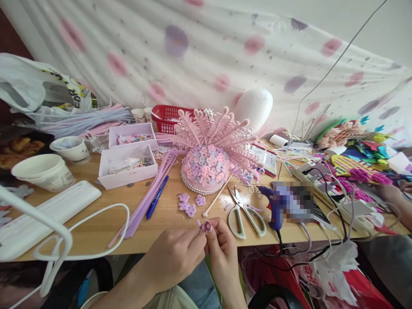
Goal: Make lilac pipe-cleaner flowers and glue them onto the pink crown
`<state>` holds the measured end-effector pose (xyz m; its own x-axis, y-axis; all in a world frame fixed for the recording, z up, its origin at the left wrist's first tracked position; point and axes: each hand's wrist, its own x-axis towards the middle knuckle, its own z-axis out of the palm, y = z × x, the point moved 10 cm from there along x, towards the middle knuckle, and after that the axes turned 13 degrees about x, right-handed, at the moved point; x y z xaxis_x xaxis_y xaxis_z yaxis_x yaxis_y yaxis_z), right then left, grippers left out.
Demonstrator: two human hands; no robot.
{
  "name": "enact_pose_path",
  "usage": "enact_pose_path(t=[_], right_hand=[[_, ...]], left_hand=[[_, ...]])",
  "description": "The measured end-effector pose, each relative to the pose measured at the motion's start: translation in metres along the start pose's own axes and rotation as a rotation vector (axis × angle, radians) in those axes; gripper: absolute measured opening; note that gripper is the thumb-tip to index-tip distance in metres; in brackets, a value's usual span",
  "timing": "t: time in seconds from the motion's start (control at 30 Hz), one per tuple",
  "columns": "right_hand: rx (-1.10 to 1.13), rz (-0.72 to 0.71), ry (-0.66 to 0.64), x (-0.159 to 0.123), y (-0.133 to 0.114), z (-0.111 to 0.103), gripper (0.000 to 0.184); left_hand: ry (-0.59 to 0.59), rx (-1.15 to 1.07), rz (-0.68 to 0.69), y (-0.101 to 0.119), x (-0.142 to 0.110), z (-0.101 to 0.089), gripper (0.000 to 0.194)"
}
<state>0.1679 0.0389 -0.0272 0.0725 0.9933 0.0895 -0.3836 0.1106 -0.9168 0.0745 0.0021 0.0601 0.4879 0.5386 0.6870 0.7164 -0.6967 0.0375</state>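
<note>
My left hand [175, 253] and my right hand [222, 246] meet at the table's front edge, both closed with fingertips pinched together. Between them is a short bit of purple pipe cleaner [198, 223], mostly hidden by the fingers. Just beyond lie several small purple pipe-cleaner flowers [187, 205]. Behind these stands a domed headpiece [206, 167] covered in pink, blue and purple flowers, with a pearl rim and pink feather-like plumes. Scissors [241, 210] with pale handles lie spread to the right of my hands, near a thin wooden stick [215, 198].
Purple pipe cleaners [149, 193] and a blue pen [157, 198] lie left. White boxes [127, 165], paper cups [43, 171] and a white lamp [51, 214] stand farther left. At right are a blue glue gun [273, 206], tangled cables and another person's hand [388, 194].
</note>
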Motion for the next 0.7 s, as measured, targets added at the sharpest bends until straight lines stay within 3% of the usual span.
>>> enact_pose_path(t=[0.1, 0.23, 0.33, 0.47, 0.7], right_hand=[[-0.099, -0.176, 0.038, -0.009, -0.018, 0.000, 0.027], [-0.137, -0.323, 0.045, -0.017, -0.031, 0.001, 0.022], [-0.097, -0.320, 0.057, -0.015, -0.032, 0.002, 0.022], [-0.007, -0.223, 0.105, -0.005, -0.027, 0.001, 0.025], [0.090, -0.148, 0.103, -0.002, -0.019, 0.007, 0.025]], left_hand=[[-0.076, -0.280, -0.245, -0.018, 0.002, 0.005, 0.032], [-0.335, -1.019, -0.747, -0.033, -0.019, 0.053, 0.020], [-0.417, -1.436, -0.894, -0.025, -0.026, 0.075, 0.024], [-0.409, -1.471, -0.892, -0.030, -0.027, 0.081, 0.030], [-0.343, -1.205, -0.866, -0.033, -0.033, 0.070, 0.035]])
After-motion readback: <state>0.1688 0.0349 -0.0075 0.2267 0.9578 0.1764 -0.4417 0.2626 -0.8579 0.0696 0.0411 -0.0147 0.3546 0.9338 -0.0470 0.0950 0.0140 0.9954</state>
